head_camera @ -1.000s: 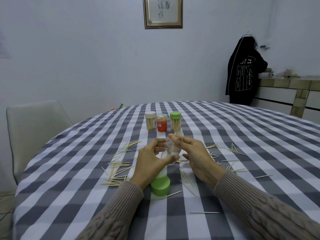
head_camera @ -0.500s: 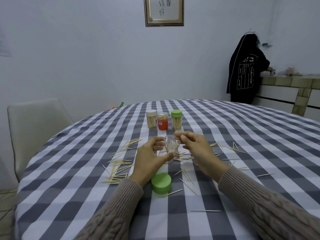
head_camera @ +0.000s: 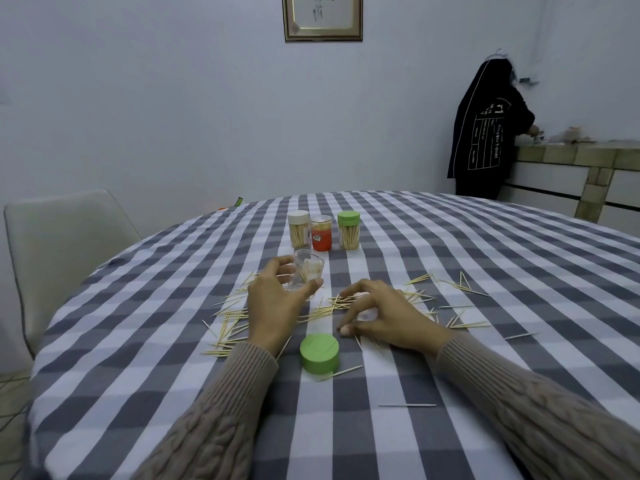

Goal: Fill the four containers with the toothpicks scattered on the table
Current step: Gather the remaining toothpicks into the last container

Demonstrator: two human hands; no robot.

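Observation:
My left hand (head_camera: pixel 273 303) grips a clear open container (head_camera: pixel 306 271) with a few toothpicks inside, held upright just above the checked tablecloth (head_camera: pixel 485 271). My right hand (head_camera: pixel 384 313) rests fingers-down on the scattered toothpicks (head_camera: pixel 332 306) to its right, fingers spread; whether it pinches any is hidden. A green lid (head_camera: pixel 319 351) lies between my wrists. Behind stand three capped containers: white-lidded (head_camera: pixel 299 229), orange (head_camera: pixel 321 233) and green-lidded (head_camera: pixel 348 231), the outer two full of toothpicks.
More toothpicks lie left (head_camera: pixel 228 323) and right (head_camera: pixel 464 289) of my hands, and single ones sit near the front (head_camera: pixel 407 405). A grey chair (head_camera: pixel 59 244) stands at the table's left. A person in a black top (head_camera: pixel 485 133) stands at a counter far right.
My right hand left the container's mouth and dropped onto the toothpicks on the cloth. My left hand moved the container slightly left and up.

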